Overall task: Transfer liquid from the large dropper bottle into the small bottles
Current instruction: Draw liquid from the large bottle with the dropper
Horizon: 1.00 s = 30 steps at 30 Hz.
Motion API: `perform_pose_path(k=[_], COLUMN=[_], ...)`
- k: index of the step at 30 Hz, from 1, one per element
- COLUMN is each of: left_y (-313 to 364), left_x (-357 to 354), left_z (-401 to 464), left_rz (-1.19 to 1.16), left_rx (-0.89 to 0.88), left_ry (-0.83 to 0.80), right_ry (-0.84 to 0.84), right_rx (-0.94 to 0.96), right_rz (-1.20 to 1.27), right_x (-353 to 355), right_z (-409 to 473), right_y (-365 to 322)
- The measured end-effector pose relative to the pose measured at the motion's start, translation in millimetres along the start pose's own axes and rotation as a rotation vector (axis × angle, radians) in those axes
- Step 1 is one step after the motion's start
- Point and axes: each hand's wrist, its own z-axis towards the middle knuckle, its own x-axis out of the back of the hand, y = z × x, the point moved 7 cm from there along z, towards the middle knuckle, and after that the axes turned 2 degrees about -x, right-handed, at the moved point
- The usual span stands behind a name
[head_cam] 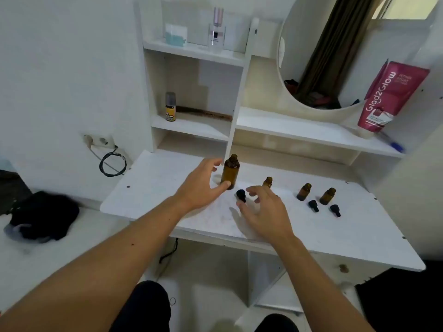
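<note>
— Where are the bottles?
— A large amber bottle (230,172) stands uncapped on the white surface (153,178). Three small amber bottles (304,192) stand open to its right, with black dropper caps (313,205) lying beside them.
— And the hands?
— The left hand (201,185) reaches for the large bottle, fingers (212,162) spread, thumb touching its base. The right hand (266,212) hovers near a cap (241,195), fingers loosely spread, holding nothing.
</note>
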Motion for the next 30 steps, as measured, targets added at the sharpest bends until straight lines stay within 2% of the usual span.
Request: perform_pose_path(k=[4, 7, 12, 17, 21, 25, 30], left_y=[-12, -19, -20, -29, -32, -37, -38], left_x=[-21, -29, -35, -38, -39, -40, -39], left_z=[-5, 2, 11, 13, 14, 14, 15], left_rz=[-0.078, -0.182, -0.326, -0.340, -0.360, -0.368, -0.379], left_rx=[0.091, 0.142, 0.181, 0.196, 0.209, 0.215, 0.206], left_ry=[-0.054, -0.033, 0.001, 0.037, 0.026, 0.024, 0.027], right_ry=[-0.030, -0.007, 0.058, 0.154, 0.338, 0.443, 0.474], right_rx=[-0.095, -0.136, -0.152, -0.186, -0.156, -0.129, -0.031], right_rz=[-0.025, 0.018, 0.079, 0.165, 0.311, 0.443, 0.505], right_x=[-18, -21, -23, -6, 27, 60, 90], right_z=[-6, 2, 10, 6, 8, 19, 33], right_y=[5, 6, 3, 11, 17, 11, -7])
